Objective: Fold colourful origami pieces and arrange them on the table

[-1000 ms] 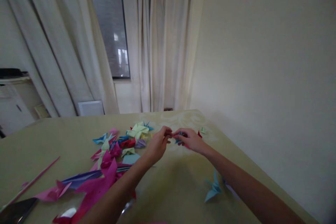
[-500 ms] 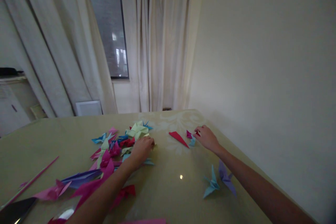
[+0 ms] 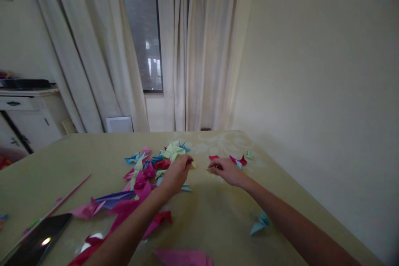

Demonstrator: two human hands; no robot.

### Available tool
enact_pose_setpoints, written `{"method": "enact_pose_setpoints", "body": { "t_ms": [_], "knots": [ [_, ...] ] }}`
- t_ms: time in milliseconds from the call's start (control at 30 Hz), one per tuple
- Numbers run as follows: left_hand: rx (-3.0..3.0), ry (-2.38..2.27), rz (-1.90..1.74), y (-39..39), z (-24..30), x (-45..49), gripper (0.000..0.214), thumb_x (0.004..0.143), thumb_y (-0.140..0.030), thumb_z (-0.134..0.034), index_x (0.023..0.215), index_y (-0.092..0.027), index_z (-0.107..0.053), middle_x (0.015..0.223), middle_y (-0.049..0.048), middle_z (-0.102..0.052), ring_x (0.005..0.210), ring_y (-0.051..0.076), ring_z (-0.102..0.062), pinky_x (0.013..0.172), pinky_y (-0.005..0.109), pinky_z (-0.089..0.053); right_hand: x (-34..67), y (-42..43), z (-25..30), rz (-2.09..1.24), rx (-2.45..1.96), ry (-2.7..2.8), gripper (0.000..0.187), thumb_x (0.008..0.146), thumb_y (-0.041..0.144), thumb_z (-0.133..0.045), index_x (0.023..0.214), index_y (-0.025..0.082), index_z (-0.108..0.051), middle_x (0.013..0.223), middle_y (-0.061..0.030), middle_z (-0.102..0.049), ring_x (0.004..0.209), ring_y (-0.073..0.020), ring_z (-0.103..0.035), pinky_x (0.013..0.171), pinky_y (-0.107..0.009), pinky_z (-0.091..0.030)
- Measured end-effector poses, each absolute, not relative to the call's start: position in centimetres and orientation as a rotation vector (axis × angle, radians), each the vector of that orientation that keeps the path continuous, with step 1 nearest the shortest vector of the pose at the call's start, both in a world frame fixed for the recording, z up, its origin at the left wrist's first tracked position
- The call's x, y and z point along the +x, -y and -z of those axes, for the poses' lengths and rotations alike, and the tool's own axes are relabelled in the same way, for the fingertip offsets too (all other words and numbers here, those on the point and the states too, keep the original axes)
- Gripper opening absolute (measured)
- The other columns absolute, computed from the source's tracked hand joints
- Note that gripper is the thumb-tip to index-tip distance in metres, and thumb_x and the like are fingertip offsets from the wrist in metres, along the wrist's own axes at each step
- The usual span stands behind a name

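My left hand (image 3: pixel 177 174) is closed in a pinch at the right edge of a heap of folded paper cranes. A small pale yellow folded paper (image 3: pixel 193 165) shows at its fingertips. Just across from it, my right hand (image 3: pixel 227 170) also pinches, its fingertips pointing left, with a yellowish scrap (image 3: pixel 212 170) barely showing under them. A pale green folded paper (image 3: pixel 173 150) and a red one (image 3: pixel 162 163) lie beside my left hand. Beyond my right hand are a red folded paper (image 3: pixel 213 157), partly covered, and a small red crane (image 3: pixel 242 161).
A magenta folded paper (image 3: pixel 124 210), a bluish-purple one (image 3: pixel 115 198) and a pink one (image 3: pixel 183 257) lie nearer me. A light blue crane (image 3: pixel 260 222) sits by my right forearm. At the left are a black phone (image 3: pixel 46 237) and a thin pink stick (image 3: pixel 70 193). A wall borders the right.
My right hand has moved left, away from the small red and blue cranes, towards my left hand. A small green folded paper now shows behind them. The view has swung left.
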State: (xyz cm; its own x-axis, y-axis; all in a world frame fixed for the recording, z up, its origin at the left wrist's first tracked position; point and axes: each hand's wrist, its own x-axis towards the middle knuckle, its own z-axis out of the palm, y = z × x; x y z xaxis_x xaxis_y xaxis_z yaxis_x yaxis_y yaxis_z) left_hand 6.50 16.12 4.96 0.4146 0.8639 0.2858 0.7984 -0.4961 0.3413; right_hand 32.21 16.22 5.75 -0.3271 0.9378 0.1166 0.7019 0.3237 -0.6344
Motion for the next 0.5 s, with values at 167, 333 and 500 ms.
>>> {"method": "enact_pose_setpoints", "body": {
  "t_ms": [167,333,500],
  "knots": [
    [2.513,-1.726,-0.388,-19.8,-3.1,2.8,0.034,0.101,-0.035,-0.071,0.13,-0.018,-0.067,0.134,0.0101,-0.068,0.116,0.027,-0.069,0.1,0.051,-0.059,35.0,-19.0,-5.5,-0.363,-1.7,2.006,0.021,0.101,0.036,-0.071,0.107,0.016,-0.072,0.112,-0.0081,-0.074,0.103,-0.0241,-0.07,0.096,-0.046,-0.056],
    [2.563,-1.769,-0.279,-19.7,-2.6,2.2,0.031,0.103,-0.037,-0.069,0.127,-0.018,-0.068,0.13,0.0095,-0.07,0.112,0.025,-0.071,0.097,0.048,-0.061,34.3,-17.9,-5.8,-0.267,-1.617,1.979,0.017,0.098,0.031,-0.068,0.106,0.017,-0.075,0.116,-0.0163,-0.075,0.113,-0.0292,-0.067,0.103,-0.044,-0.05],
    [2.602,-1.712,-0.294,-18.3,-2.6,2.3,0.027,0.102,-0.034,-0.069,0.124,-0.019,-0.069,0.13,0.0091,-0.07,0.118,0.027,-0.068,0.102,0.051,-0.057,30.2,-15.3,-5.9,-0.461,-1.366,2.091,0.025,0.098,0.039,-0.069,0.113,0.02,-0.075,0.107,-0.0083,-0.078,0.09,-0.0211,-0.073,0.08,-0.032,-0.057]
  ]
}}
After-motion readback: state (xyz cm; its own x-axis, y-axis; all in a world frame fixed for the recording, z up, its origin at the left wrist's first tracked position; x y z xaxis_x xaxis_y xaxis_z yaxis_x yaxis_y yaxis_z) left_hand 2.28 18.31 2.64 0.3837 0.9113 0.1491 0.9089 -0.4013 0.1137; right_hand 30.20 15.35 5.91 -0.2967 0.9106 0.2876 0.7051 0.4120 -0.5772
